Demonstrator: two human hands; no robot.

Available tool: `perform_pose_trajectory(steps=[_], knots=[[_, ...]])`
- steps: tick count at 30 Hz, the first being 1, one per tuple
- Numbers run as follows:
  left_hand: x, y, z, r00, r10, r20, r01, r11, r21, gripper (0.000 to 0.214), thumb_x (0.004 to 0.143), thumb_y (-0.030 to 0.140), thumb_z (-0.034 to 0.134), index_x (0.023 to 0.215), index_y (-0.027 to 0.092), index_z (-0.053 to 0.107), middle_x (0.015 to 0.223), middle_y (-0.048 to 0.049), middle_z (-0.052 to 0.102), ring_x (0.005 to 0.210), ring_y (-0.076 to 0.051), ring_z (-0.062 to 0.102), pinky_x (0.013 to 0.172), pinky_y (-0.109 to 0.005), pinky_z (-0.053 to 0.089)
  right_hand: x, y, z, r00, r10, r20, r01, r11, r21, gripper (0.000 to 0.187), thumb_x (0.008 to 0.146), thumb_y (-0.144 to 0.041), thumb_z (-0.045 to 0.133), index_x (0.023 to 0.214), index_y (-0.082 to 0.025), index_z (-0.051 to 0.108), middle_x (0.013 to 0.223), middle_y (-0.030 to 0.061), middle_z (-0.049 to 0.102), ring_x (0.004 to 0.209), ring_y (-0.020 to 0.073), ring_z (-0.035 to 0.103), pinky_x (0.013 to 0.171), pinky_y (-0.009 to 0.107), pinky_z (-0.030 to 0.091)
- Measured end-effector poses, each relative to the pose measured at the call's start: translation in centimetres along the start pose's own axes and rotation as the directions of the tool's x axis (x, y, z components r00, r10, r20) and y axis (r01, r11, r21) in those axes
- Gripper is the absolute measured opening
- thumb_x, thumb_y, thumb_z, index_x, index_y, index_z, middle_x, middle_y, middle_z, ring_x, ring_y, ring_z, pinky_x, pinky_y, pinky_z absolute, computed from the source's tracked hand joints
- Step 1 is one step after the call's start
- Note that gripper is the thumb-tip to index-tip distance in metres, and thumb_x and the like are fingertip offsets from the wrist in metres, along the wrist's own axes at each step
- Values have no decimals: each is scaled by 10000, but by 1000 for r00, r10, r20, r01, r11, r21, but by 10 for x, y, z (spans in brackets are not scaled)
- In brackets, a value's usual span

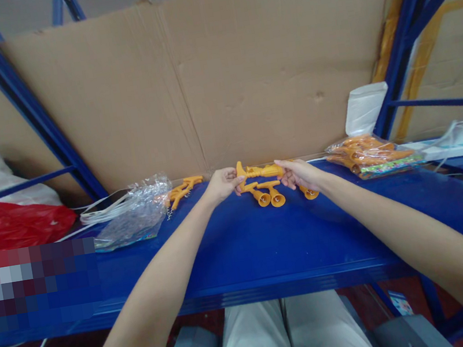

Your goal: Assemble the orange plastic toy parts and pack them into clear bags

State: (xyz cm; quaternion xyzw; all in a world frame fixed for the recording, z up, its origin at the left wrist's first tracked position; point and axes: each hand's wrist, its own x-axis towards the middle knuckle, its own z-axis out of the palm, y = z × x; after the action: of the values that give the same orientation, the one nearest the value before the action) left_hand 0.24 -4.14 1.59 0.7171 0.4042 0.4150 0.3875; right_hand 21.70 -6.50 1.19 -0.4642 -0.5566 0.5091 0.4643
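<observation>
My left hand (pixel 224 185) pinches the left end of a long orange plastic piece (pixel 261 171), where a curved, handle-like part sticks up. Around its right end the fingers of my right hand (pixel 299 173) are closed. Whether this is one piece or two parts put together, I cannot tell. Just below lie orange funnel-ended parts (pixel 277 196), two between my hands and one under my right hand. Left of my left hand are orange branched parts (pixel 184 190) with small chains.
An opened clear plastic bag (pixel 128 216) lies to the left, beside a white cable. On the right sits a clear bag of orange parts (pixel 364 153), near a white power strip (pixel 456 147). Cardboard (pixel 267 68) stands behind the blue shelf (pixel 279 254), between blue metal posts.
</observation>
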Motion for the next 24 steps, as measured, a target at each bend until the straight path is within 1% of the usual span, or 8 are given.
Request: perform_pose_trajectory(steps=[5, 8, 9, 11, 13, 17, 20, 24], knots=[[3, -5, -4, 999, 3, 32, -3, 1000, 8, 86, 747, 78, 601, 695, 97, 535, 442, 40, 546, 385, -64, 523, 447, -186, 443, 3, 0, -4, 996, 80, 40, -77, 994, -71, 388, 845, -458, 470, 643, -134, 541, 455, 39, 545, 363, 71, 440, 316, 177, 317], [5, -10, -11, 999, -18, 51, 17, 1000, 19, 104, 748, 103, 610, 671, 102, 540, 441, 39, 540, 378, -52, 503, 435, -171, 428, 4, 1, -6, 990, 116, 85, -104, 986, -134, 477, 839, -549, 398, 682, -127, 553, 506, 72, 595, 366, 79, 457, 340, 191, 342], [5, -13, -15, 999, -24, 46, 23, 999, 21, 97, 753, 108, 604, 675, 103, 547, 442, 40, 537, 372, -48, 490, 423, -166, 417, 4, 2, -6, 989, 125, 84, -111, 982, -153, 505, 841, -570, 366, 697, -125, 556, 526, 80, 610, 361, 80, 458, 343, 195, 341], [7, -18, -22, 999, -34, 16, 33, 999, 20, 77, 769, 120, 585, 696, 106, 568, 455, 40, 536, 366, -42, 463, 397, -155, 386, 6, 4, -8, 991, 126, 46, -115, 977, -180, 524, 851, -575, 326, 718, -125, 559, 542, 81, 624, 345, 78, 453, 339, 196, 324], [7, -23, -28, 998, -50, -25, 50, 999, 16, 86, 781, 139, 573, 700, 111, 583, 477, 35, 543, 365, -35, 433, 376, -147, 351, 6, 5, -10, 995, 100, -13, -101, 978, -183, 484, 866, -536, 343, 720, -129, 559, 527, 66, 619, 333, 71, 444, 333, 191, 306], [9, -28, -36, 987, -127, -94, 128, 992, 6, 146, 786, 177, 572, 653, 122, 588, 501, 18, 557, 366, -34, 393, 356, -149, 297, 6, 5, -13, 995, 49, -83, -65, 975, -211, 325, 859, -403, 471, 713, -130, 567, 512, 46, 613, 327, 62, 431, 334, 189, 300], [9, -30, -38, 963, -202, -179, 203, 979, -10, 161, 790, 188, 564, 644, 128, 593, 508, 10, 559, 364, -42, 379, 353, -163, 274, 6, 6, -13, 995, 41, -91, -63, 964, -259, 229, 841, -315, 524, 717, -129, 573, 535, 41, 625, 330, 58, 441, 328, 184, 284], [10, -32, -39, 914, -286, -289, 291, 956, -26, 188, 801, 196, 541, 628, 137, 583, 491, 6, 533, 375, -60, 380, 362, -176, 250, 6, 8, -13, 998, 16, -67, -36, 954, -298, 175, 813, -262, 563, 700, -129, 579, 543, 36, 631, 338, 53, 456, 316, 172, 260]])
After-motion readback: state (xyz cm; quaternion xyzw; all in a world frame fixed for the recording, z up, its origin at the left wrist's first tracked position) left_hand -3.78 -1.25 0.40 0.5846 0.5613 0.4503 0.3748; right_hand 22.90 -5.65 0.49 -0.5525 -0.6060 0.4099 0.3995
